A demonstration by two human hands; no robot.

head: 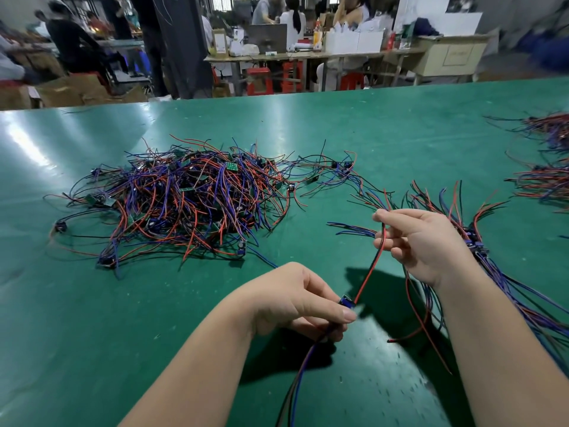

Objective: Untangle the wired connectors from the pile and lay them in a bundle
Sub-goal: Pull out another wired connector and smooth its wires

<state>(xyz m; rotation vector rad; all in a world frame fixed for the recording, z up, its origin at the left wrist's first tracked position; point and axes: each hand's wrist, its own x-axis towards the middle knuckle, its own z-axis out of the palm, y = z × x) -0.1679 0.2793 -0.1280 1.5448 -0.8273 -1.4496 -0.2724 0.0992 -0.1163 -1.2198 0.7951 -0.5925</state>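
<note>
A tangled pile (191,204) of red, blue and black wired connectors lies on the green table (92,318) at centre left. My left hand (295,300) pinches one small blue connector (347,302) above the table; its blue and black leads hang toward me. The red and black wires (371,269) from that connector run up to my right hand (421,241), which pinches them between thumb and fingers. Under and behind my right hand lies a bundle (480,251) of sorted connectors, wires fanned both ways.
Two more heaps of wired connectors (548,155) sit at the table's right edge. Loose wires (332,174) trail between the pile and the bundle. Beyond the far edge are people, red stools and work benches.
</note>
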